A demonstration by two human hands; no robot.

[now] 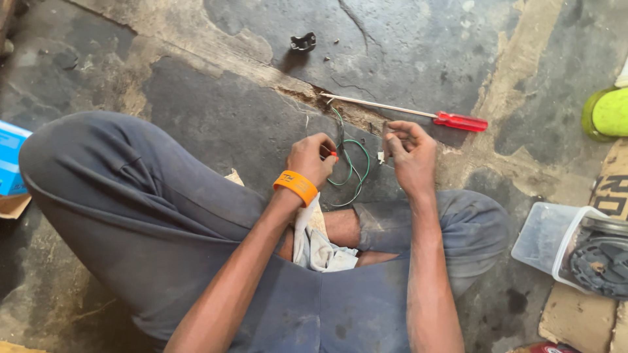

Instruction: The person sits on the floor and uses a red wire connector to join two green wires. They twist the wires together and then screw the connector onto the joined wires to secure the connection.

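Observation:
My left hand [313,159], with an orange wristband [296,186] on its wrist, is closed on the red-tipped end of thin green wires [354,171]. The wires loop down between my two hands above my crossed legs. My right hand [409,151] pinches the other end of the wires, where a small white piece sits by its fingertips. A screwdriver [418,115] with a red handle lies on the stained concrete floor just beyond my hands. A white rag [318,252] lies in my lap.
A small dark metal clip [303,42] lies on the floor farther out. A clear plastic tub [551,240] stands at the right beside a round dark part [600,261]. A yellow-green object [610,112] sits at the right edge, a blue box [9,157] at the left.

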